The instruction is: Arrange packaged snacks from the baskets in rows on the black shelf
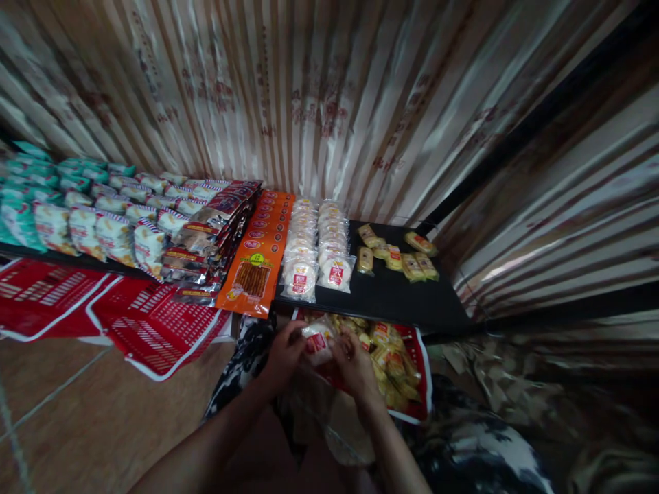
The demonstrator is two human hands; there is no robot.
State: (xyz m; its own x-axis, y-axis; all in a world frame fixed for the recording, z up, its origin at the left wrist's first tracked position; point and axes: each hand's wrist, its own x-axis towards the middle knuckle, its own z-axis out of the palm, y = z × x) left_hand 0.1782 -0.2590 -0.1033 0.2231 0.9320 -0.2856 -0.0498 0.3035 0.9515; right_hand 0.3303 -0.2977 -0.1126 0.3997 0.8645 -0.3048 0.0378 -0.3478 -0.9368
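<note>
Between my two hands is a clear packet of round white crackers (317, 341) with a red label. My left hand (284, 351) pinches its left side, and my right hand (354, 358) grips its right side. Just below and to the right, a red basket (425, 384) holds many yellow-wrapped snacks (395, 363). Beyond my hands, two rows of similar white cracker packets (300, 278) stand on a black shelf (406, 295). Several yellow packets (393, 257) lie scattered on the shelf's right part.
Left of the crackers lie an orange snack bag (252, 264) and a stack of dark shiny bags (206, 240). White bags (116, 237) and teal bags (23, 213) fill the far left. Red baskets (154, 322) sit below them. Striped sheeting (329, 96) hangs behind, with a dark bar (494, 123) at right.
</note>
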